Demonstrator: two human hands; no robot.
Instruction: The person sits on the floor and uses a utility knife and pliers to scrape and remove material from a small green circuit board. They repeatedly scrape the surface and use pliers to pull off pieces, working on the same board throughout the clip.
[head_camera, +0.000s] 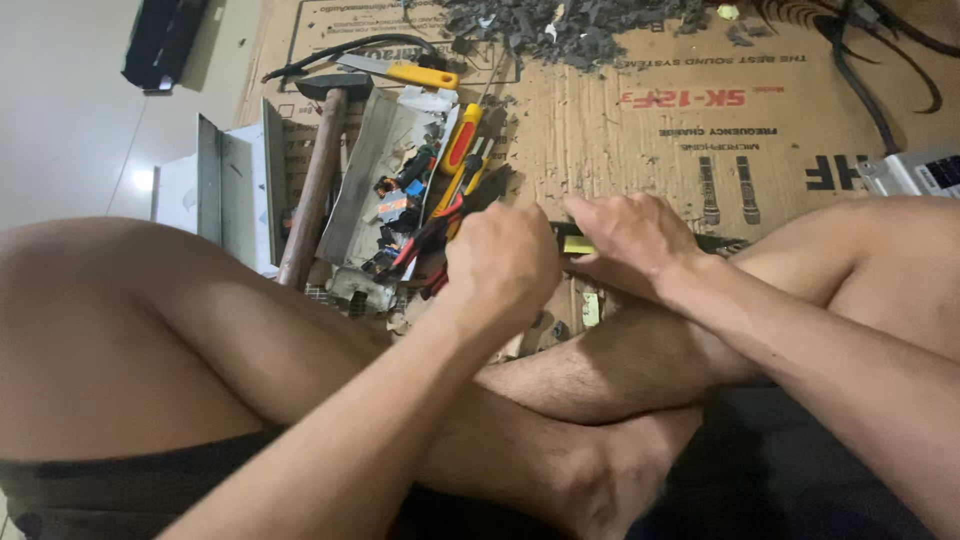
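Observation:
My left hand is closed in a fist over something small that its fingers hide. My right hand presses down on a small dark part with a yellow-green strip that lies on the cardboard sheet. The two hands nearly touch above my crossed legs. Just left of my left hand lies an opened metal case holding coloured wires and components.
A hammer with a wooden handle, a yellow utility knife and yellow-and-red pliers lie at the left. Grey metal plates stand beside them. A heap of dark scraps and black cables lie at the far side.

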